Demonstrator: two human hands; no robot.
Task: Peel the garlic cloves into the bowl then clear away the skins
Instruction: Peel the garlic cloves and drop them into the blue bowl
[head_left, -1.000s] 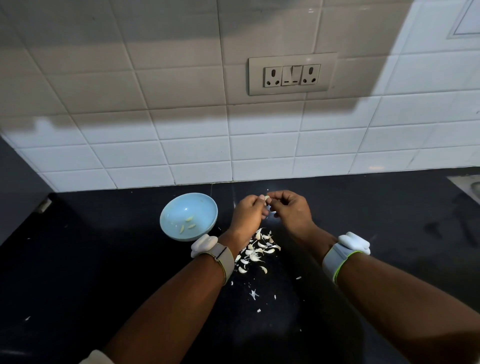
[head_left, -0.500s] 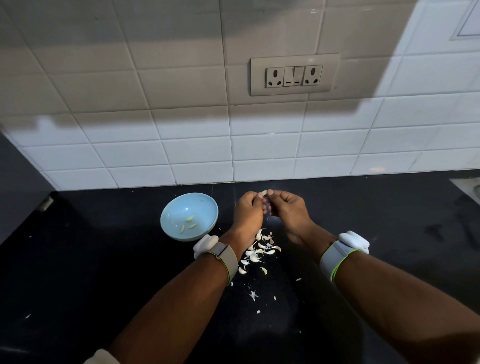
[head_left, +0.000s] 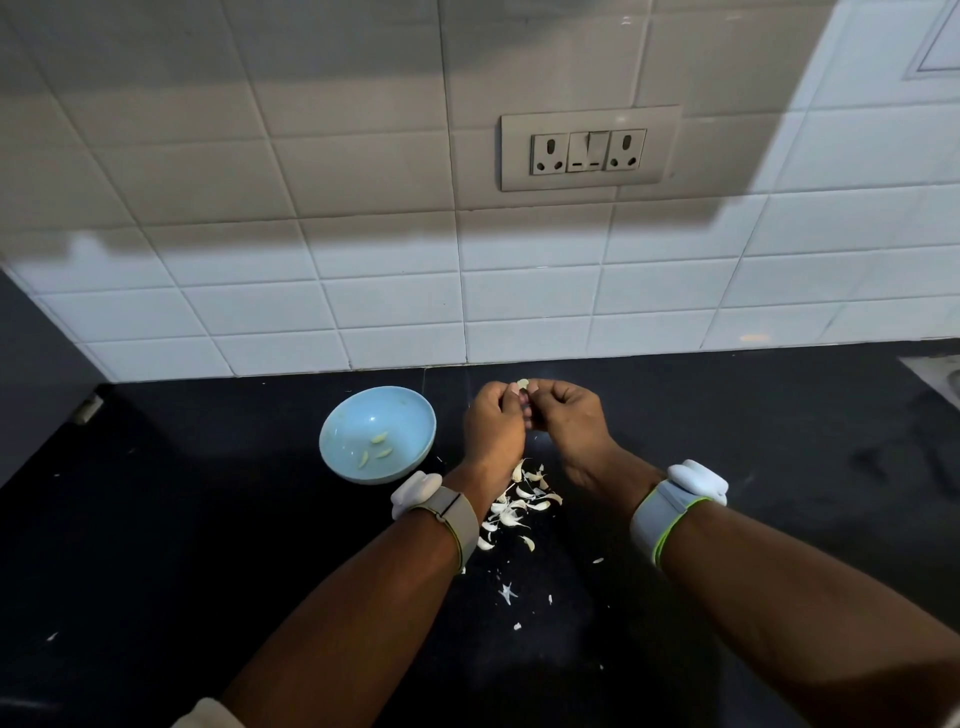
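Above counter (head_left: 208, 519) | left hand (head_left: 493, 428), right hand (head_left: 569, 421): fingers curled, pinching one clove (head_left: 522, 384); bowl (head_left: 337, 447) left; skins (head_left: 514, 506) below

wall: white tiles (head_left: 530, 301) — socket panel (head_left: 589, 148) | counter: black worktop (head_left: 182, 519) — tile edge at back

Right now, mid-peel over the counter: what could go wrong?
1. Both hands, left and right, pinch the garlic clove beside the blue bowl, not over it; if it slips it likely lands on the black counter.
2. Skins lie scattered near the wrists; a forearm could spread them.
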